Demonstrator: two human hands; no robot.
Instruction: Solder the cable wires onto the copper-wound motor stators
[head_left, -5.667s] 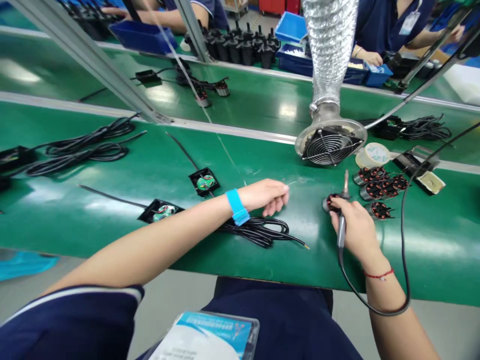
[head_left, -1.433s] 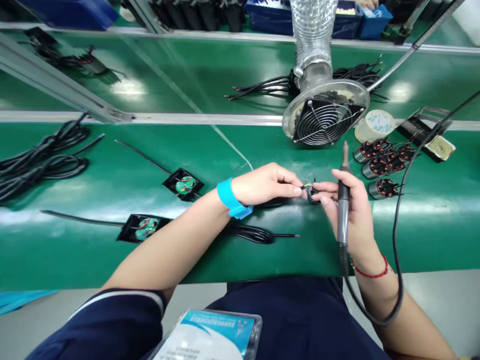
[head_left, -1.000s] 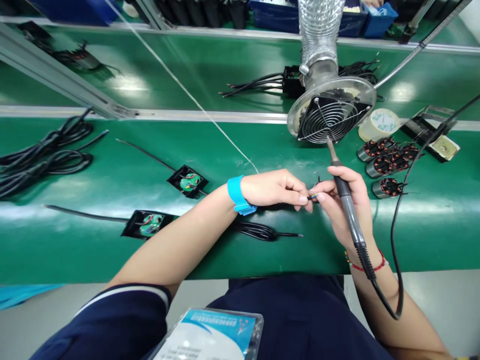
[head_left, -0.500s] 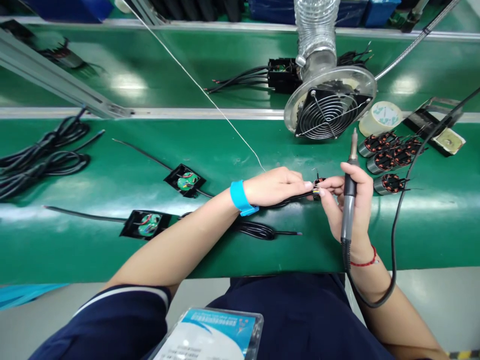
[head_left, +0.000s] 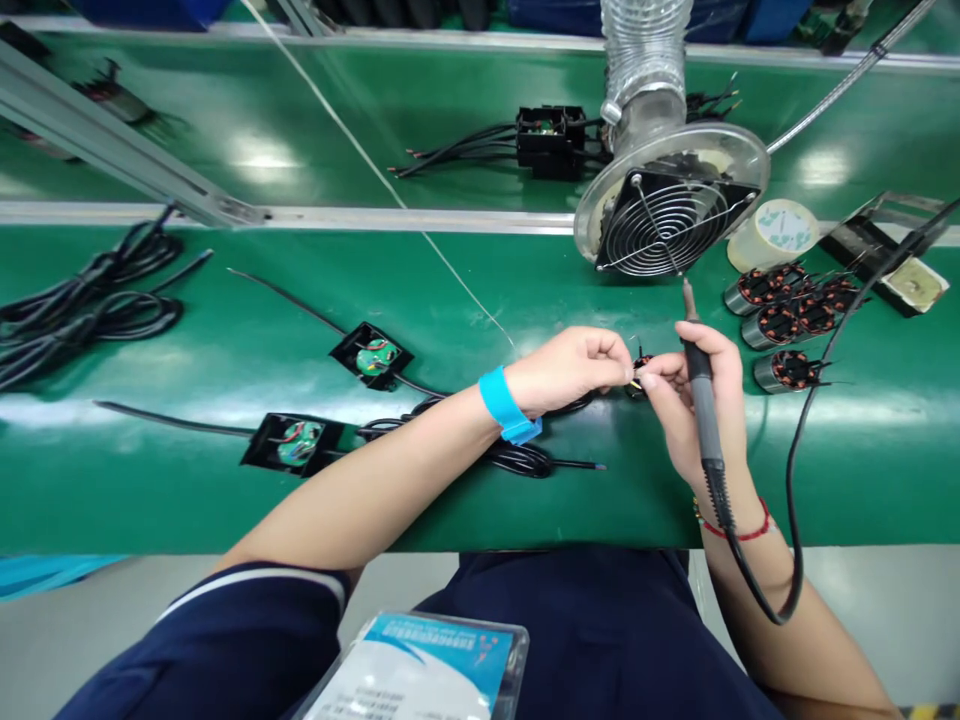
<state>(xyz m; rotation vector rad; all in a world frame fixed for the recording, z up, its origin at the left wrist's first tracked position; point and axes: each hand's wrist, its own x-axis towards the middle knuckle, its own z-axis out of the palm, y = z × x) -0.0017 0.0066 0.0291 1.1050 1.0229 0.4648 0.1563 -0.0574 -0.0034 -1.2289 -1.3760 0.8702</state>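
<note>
On the green table (head_left: 225, 480) in front of me sits a big round fan (head_left: 670, 212) with a shiny pipe going up. Black cables (head_left: 82, 305) lie far off to my left side. Two small black boxes (head_left: 292, 443) with green boards inside lie closer, each with a cable on it. Little coils (head_left: 780, 320) with orange wire sit in a bunch near the fan, and a tape roll (head_left: 774, 232) is just beside them.

My left hand (head_left: 574, 368) has a blue band at the wrist. Its fingers are pinched shut on thin wire ends. My right hand (head_left: 694, 400) is closed around a soldering iron (head_left: 701, 385), which points up toward the fan. The first fingers of that hand also pinch a small coil (head_left: 640, 365), low over the table. Both hands meet right there, touching at the fingertips. A black cord runs from the iron down past my wrist.
</note>
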